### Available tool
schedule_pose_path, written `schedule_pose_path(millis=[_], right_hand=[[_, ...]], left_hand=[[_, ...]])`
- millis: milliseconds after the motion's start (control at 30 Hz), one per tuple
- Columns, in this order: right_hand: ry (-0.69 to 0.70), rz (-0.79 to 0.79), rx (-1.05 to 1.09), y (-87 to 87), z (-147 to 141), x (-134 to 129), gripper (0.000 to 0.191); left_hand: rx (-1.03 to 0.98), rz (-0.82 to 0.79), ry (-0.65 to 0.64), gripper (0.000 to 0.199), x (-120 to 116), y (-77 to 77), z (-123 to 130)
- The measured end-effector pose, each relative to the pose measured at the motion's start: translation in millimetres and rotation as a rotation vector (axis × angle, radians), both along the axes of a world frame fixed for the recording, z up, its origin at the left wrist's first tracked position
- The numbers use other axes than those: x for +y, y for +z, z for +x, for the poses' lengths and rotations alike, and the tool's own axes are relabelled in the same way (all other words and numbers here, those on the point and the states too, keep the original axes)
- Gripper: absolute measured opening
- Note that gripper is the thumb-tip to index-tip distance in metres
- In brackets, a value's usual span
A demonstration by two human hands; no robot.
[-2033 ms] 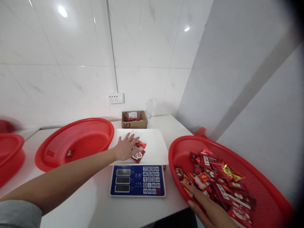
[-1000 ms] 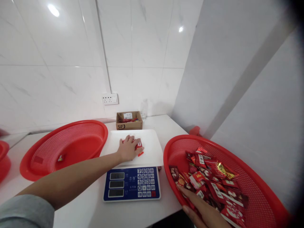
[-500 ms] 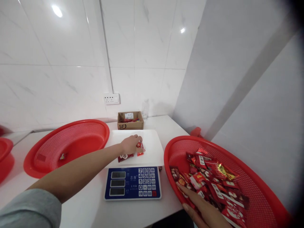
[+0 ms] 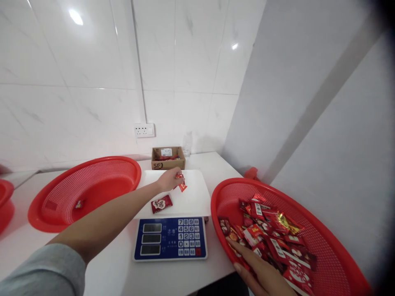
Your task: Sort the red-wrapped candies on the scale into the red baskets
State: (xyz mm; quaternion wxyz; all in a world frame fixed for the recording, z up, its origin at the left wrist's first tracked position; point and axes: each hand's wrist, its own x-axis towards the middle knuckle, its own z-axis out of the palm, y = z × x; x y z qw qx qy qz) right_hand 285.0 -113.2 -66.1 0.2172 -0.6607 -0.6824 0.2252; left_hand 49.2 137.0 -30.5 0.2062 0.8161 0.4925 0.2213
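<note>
My left hand (image 4: 170, 179) pinches a small red packet (image 4: 182, 186) just above the white weighing plate (image 4: 191, 203) of a blue scale (image 4: 169, 238). A dark red packet (image 4: 161, 204) with a pale print lies on the plate, nearer the keypad. My right hand (image 4: 256, 265) is at the near-left rim of the right red basket (image 4: 335, 218), its thumb outside and its fingers inside beside many red packets (image 4: 279, 246). Those fingers wrap the rim.
Left of the scale is a red basket (image 4: 106, 187) with one small packet (image 4: 79, 204) in it. Behind the scale stand a cardboard box (image 4: 168, 164) and a clear bottle (image 4: 187, 144). Another red basket (image 4: 4, 193) shows at the far left edge.
My left hand has moved up and back over the plate with the small red packet, away from the dark red packet. My right hand stays at the basket rim.
</note>
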Motion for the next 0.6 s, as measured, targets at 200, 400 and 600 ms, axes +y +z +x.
schedule_pose_path(millis=[200,400,600], right_hand=[[0.008,-0.046,-0.013,-0.6,2,2,0.05],[0.036,-0.008,-0.01,-4.0,5,2,0.048],[0.069,0.008,-0.042,-25.0,16,5,0.049]], left_hand=[[-0.285,-0.08,0.152,0.021,7,29.8,-18],[-0.288,-0.072,0.351,0.027,20,51.8,-82],[-0.269,-0.134,0.566,0.03,22,47.2,-157]])
